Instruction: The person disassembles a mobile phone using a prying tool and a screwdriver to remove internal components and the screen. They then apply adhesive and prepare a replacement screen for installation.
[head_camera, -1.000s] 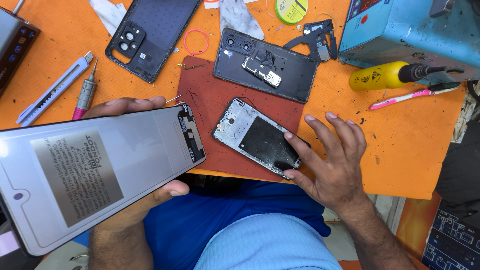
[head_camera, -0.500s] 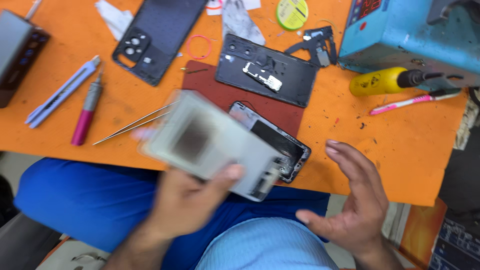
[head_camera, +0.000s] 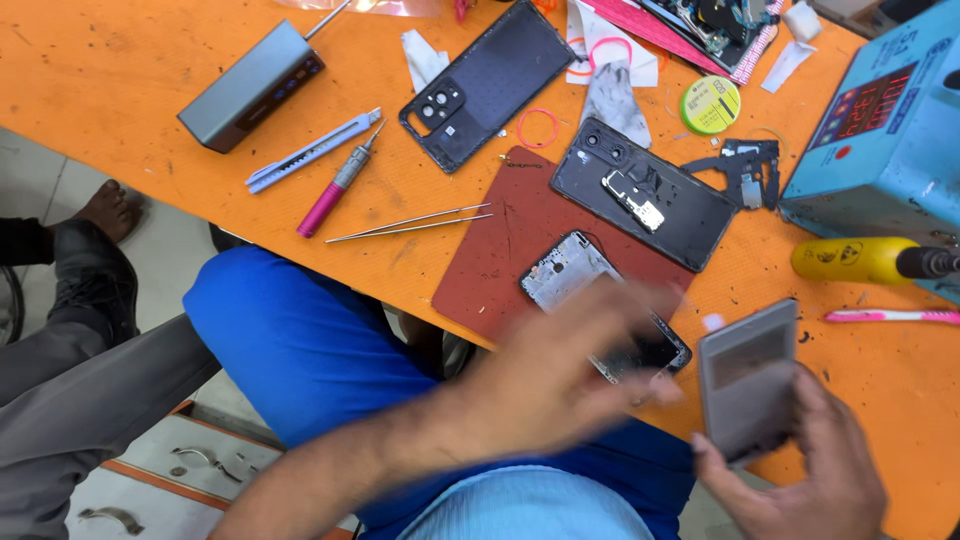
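Observation:
My right hand (head_camera: 820, 480) grips a grey rectangular phone display panel (head_camera: 748, 375) by its lower end, just above the orange table's (head_camera: 150, 60) near edge. My left hand (head_camera: 565, 375) is blurred with motion, fingers spread, and I see nothing in it. It hovers over the lower part of an opened phone frame (head_camera: 562, 272), which lies on a brown mat (head_camera: 500, 240). The hand hides the frame's near end. A second black phone housing (head_camera: 640, 195) rests at the mat's far corner.
Tweezers (head_camera: 410, 224), a pink screwdriver (head_camera: 335, 190), a utility knife (head_camera: 310, 152) and a grey box (head_camera: 250, 85) lie to the left. A black back cover (head_camera: 490, 80) is at the rear. At right are a blue machine (head_camera: 890, 110), a yellow-handled tool (head_camera: 860, 260) and a pink pen (head_camera: 890, 316).
The grey panel has passed from my left hand to my right hand and moved to the right. My left hand now sweeps empty over the phone frame. The view has shifted left.

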